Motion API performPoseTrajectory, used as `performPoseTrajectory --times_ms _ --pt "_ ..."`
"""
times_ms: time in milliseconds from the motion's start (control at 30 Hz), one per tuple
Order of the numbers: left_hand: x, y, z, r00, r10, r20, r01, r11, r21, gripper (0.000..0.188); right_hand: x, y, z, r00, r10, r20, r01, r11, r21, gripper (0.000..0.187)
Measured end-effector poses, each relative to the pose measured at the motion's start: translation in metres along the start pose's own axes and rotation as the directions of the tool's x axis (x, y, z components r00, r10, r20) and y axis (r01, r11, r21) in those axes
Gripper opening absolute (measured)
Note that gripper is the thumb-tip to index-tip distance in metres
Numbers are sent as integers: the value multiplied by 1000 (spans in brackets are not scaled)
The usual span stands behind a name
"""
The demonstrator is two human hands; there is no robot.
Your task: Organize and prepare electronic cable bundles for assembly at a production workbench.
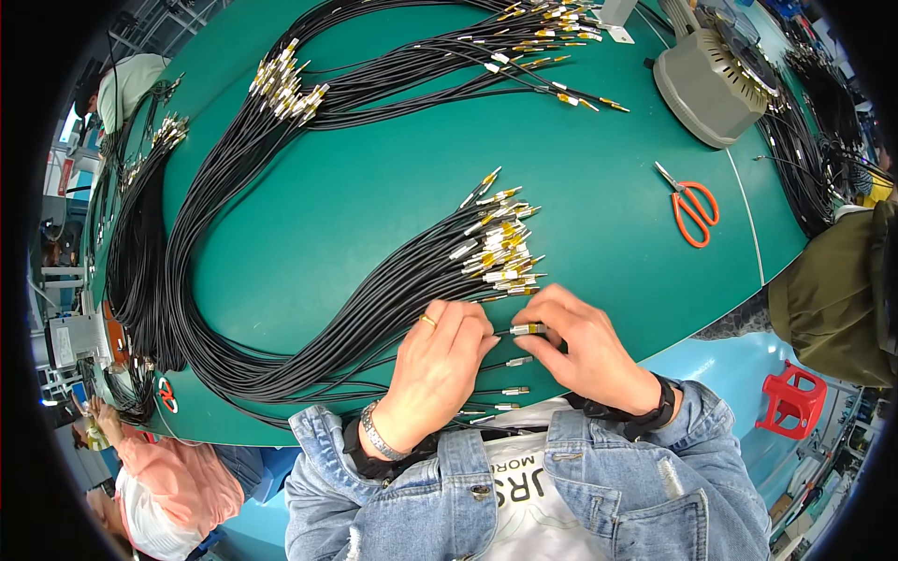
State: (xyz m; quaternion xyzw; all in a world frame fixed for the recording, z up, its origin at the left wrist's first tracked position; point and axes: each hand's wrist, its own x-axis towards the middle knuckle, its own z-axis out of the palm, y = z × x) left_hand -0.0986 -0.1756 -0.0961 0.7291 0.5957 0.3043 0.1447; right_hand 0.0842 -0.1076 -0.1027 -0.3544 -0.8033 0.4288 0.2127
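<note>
Near the front edge of the green table, my left hand [438, 367] is closed with fingertips pinched on a thin black cable, mostly hidden under the fingers. My right hand [587, 348] pinches that cable's end, where a metal connector [528, 329] with a white and yellow band shows by the fingertips. Just beyond both hands lies a thick bundle of black cables [374, 304], its many tips carrying metal connectors with white and yellow sleeves [503, 245]. Several separate cable ends [514, 392] lie between my hands and my body.
Orange-handled scissors [693, 213] lie on the green table [599, 178] at the right. A grey machine [706, 84] stands at the far right. More cable bundles [140, 243] lie along the left. A red stool [791, 400] stands on the floor. Co-workers sit left and right, one in a pink sleeve [178, 477].
</note>
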Motion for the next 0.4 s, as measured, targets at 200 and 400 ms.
performPoseTrajectory --times_ms 200,400 --pt "0 2 4 991 -99 93 109 987 -119 20 0 6 -8 988 70 137 -91 984 152 12" --pt "-3 -3 7 990 -46 137 72 979 -193 28 -1 12 -9 988 51 145 -79 977 197 12"
